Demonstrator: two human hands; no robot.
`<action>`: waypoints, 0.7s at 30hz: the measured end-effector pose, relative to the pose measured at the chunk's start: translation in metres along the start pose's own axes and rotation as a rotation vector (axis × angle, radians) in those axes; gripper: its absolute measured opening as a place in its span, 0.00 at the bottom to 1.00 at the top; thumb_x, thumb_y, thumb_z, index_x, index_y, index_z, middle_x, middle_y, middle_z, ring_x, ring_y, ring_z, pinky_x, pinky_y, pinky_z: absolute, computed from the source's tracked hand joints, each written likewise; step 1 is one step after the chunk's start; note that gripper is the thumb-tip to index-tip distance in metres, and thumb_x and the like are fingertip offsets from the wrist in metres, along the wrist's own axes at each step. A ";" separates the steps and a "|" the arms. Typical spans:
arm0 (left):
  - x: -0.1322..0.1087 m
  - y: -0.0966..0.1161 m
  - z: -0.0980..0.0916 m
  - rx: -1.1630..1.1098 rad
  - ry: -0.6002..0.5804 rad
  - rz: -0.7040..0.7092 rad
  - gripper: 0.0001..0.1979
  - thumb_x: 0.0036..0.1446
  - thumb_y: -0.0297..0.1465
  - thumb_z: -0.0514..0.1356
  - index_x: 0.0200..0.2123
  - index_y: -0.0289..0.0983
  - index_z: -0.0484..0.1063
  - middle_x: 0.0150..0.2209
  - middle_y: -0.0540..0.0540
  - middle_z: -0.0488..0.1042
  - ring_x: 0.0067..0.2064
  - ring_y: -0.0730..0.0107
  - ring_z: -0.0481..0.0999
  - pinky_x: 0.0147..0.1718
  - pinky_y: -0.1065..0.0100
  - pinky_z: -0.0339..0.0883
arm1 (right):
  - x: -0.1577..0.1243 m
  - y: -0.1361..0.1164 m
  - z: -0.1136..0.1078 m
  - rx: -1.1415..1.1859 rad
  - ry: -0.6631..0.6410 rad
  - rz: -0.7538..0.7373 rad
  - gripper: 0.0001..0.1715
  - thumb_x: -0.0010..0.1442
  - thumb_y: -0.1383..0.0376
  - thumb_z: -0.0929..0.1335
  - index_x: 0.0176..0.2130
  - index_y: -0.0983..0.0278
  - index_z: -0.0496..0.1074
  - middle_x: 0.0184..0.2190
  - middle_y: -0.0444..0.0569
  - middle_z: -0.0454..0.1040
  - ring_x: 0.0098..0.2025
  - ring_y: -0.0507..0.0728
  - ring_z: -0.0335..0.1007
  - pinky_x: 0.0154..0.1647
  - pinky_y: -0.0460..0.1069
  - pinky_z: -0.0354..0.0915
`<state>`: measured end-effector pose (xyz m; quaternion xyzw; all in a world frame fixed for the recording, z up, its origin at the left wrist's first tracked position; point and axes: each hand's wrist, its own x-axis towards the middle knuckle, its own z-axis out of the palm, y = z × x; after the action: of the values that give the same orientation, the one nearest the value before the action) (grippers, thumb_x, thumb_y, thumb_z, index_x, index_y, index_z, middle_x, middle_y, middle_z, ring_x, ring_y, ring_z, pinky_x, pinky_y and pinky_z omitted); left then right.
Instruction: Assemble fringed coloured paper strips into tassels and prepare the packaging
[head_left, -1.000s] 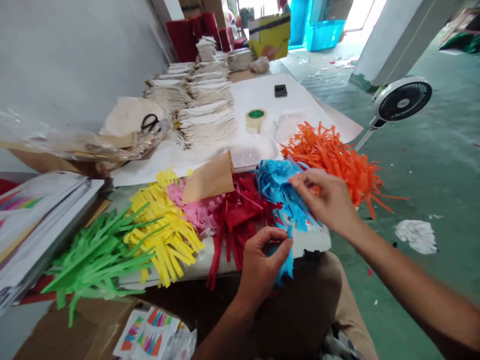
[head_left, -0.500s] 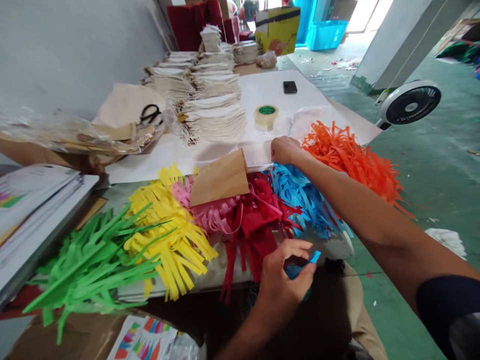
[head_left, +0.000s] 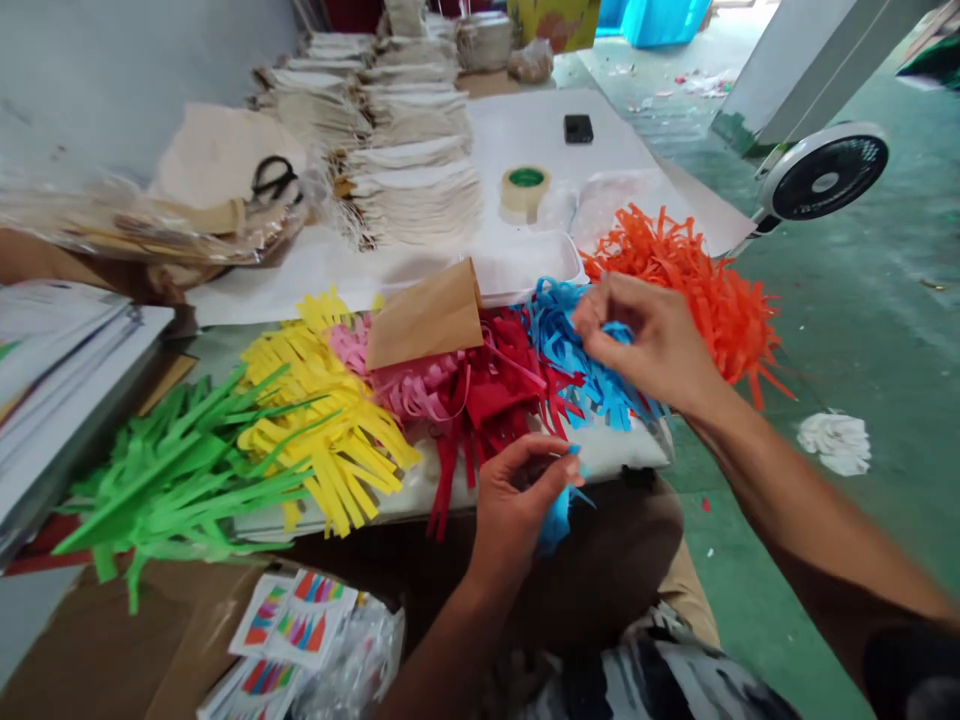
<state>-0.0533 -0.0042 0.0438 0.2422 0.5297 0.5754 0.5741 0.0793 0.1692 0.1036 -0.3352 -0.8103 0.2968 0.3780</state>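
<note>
My left hand [head_left: 517, 500] is closed in a pinch on a blue paper tassel [head_left: 555, 522], low in front of the table edge. Its strips hang below my fingers. My right hand [head_left: 645, 335] hovers over the pile of blue paper strips [head_left: 559, 325], thumb and fingertips pressed together; whatever they may hold is too small to make out. Just behind stands a shallow white plastic tray [head_left: 574, 265], its contents partly hidden by a folded brown paper piece [head_left: 427, 318]. Dark red fringes [head_left: 495, 395] lie left of the blue pile, and orange fringes [head_left: 697, 290] right of it.
Pink [head_left: 420, 390], yellow [head_left: 322, 400] and green fringes [head_left: 187, 480] spread leftward along the table edge. Behind are stacked cream bundles [head_left: 420, 195], a tape roll [head_left: 525, 190], a black phone-like object [head_left: 578, 128] and scissors [head_left: 274, 180]. A fan [head_left: 825, 175] stands right.
My right hand has come back from the white tray toward me, now above the blue strips, fingers pinched. My left hand still grips the blue tassel. The view has tilted down.
</note>
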 end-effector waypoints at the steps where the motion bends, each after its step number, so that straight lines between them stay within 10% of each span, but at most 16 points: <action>1: -0.001 0.002 0.002 0.013 0.005 0.021 0.11 0.53 0.39 0.75 0.35 0.39 0.82 0.29 0.49 0.81 0.33 0.69 0.81 0.35 0.70 0.73 | -0.025 -0.008 -0.005 0.070 0.011 0.023 0.03 0.64 0.64 0.71 0.36 0.59 0.76 0.34 0.46 0.78 0.37 0.56 0.73 0.40 0.52 0.70; 8: -0.014 0.003 0.026 0.139 -0.080 0.033 0.09 0.56 0.37 0.73 0.35 0.39 0.82 0.28 0.50 0.80 0.31 0.70 0.78 0.36 0.69 0.71 | -0.127 -0.027 -0.019 0.214 -0.094 0.207 0.04 0.70 0.61 0.71 0.43 0.57 0.79 0.37 0.46 0.79 0.40 0.56 0.75 0.43 0.51 0.71; 21: -0.028 0.003 0.050 0.403 -0.097 0.308 0.04 0.62 0.34 0.69 0.36 0.41 0.83 0.34 0.49 0.82 0.36 0.68 0.79 0.38 0.68 0.70 | -0.155 -0.028 -0.033 0.202 -0.006 0.238 0.03 0.71 0.64 0.70 0.45 0.55 0.76 0.39 0.44 0.76 0.42 0.55 0.73 0.46 0.51 0.68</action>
<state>-0.0040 -0.0132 0.0716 0.4569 0.5625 0.5266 0.4445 0.1734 0.0406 0.0783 -0.3881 -0.7321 0.4205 0.3696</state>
